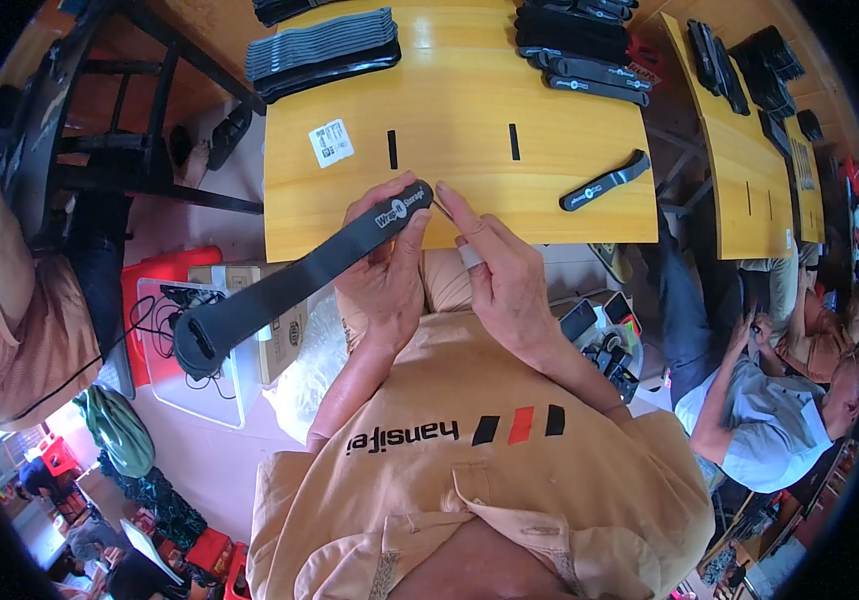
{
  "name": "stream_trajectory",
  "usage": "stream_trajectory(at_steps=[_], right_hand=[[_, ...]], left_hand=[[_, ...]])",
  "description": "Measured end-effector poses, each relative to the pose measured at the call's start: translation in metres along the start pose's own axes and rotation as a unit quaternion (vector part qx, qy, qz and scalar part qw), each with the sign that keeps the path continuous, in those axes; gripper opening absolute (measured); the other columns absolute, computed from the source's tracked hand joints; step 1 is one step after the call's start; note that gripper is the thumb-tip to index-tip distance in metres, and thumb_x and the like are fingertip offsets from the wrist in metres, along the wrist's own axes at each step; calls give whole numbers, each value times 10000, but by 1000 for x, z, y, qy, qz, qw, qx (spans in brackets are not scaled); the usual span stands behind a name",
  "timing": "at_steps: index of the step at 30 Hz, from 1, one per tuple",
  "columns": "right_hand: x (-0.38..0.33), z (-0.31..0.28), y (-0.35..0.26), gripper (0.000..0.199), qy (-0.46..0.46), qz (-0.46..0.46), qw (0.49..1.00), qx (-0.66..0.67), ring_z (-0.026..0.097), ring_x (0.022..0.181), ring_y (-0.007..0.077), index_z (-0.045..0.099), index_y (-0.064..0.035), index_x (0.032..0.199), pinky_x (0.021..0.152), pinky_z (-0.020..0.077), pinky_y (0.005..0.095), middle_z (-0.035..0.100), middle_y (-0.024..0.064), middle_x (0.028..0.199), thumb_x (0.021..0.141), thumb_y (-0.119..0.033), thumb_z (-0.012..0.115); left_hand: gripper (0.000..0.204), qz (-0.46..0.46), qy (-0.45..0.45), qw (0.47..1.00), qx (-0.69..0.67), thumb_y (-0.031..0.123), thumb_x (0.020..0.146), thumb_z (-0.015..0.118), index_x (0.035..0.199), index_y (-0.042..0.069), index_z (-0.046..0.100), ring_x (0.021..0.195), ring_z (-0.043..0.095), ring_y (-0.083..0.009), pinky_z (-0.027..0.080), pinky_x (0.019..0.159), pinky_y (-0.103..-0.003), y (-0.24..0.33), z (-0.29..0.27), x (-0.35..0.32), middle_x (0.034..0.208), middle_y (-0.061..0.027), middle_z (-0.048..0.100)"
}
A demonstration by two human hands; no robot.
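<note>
A long black fabric strap (pixel 305 275) with white print near one end is held in my left hand (pixel 383 265). The thumb presses on the printed end, with the fingers behind it. From there the strap slants down to the left, and its rounded, slotted far end hangs free. Close to the printed tip is my right hand (pixel 502 270), its index finger stretched toward the strap. Whether that fingertip touches the strap is hard to tell. Something white shows on a finger of this hand. Another black strap (pixel 605 182), folded over, lies on the yellow table (pixel 450 100) to the right.
Stacks of straps (pixel 325 52) lie at the far left of the table, with more black straps (pixel 580 50) at the far right. A white label (pixel 331 143) and two dark marks are on the tabletop. Below left stands a clear plastic bin (pixel 200 350); people sit at both sides.
</note>
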State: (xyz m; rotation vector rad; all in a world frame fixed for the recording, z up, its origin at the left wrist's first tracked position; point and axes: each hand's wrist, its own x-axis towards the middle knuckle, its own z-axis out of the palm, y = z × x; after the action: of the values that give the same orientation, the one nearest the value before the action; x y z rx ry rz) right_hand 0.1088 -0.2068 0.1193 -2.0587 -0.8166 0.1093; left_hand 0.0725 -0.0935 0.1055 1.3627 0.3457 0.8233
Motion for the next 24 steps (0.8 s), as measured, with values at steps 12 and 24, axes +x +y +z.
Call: stream_trajectory(at_steps=[12, 24], right_hand=[[2, 12, -5, 606, -14, 122, 966, 227, 575, 698, 266, 376, -131, 1316, 634, 461, 320, 576, 142, 823, 756, 99, 390], [7, -6, -5, 567, -81, 6, 996, -28, 553, 689, 321, 442, -128, 1259, 605, 461, 392, 542, 153, 755, 726, 63, 458]], left_hand=[[190, -50, -2, 998, 25, -53, 785, 584, 972, -39, 560, 871, 559, -127, 460, 778, -237, 4, -3, 5, 970, -83, 589], [139, -60, -85, 990, 92, -43, 786, 584, 924, -36, 598, 819, 561, -102, 473, 709, -205, 7, -20, 14, 944, -57, 602]])
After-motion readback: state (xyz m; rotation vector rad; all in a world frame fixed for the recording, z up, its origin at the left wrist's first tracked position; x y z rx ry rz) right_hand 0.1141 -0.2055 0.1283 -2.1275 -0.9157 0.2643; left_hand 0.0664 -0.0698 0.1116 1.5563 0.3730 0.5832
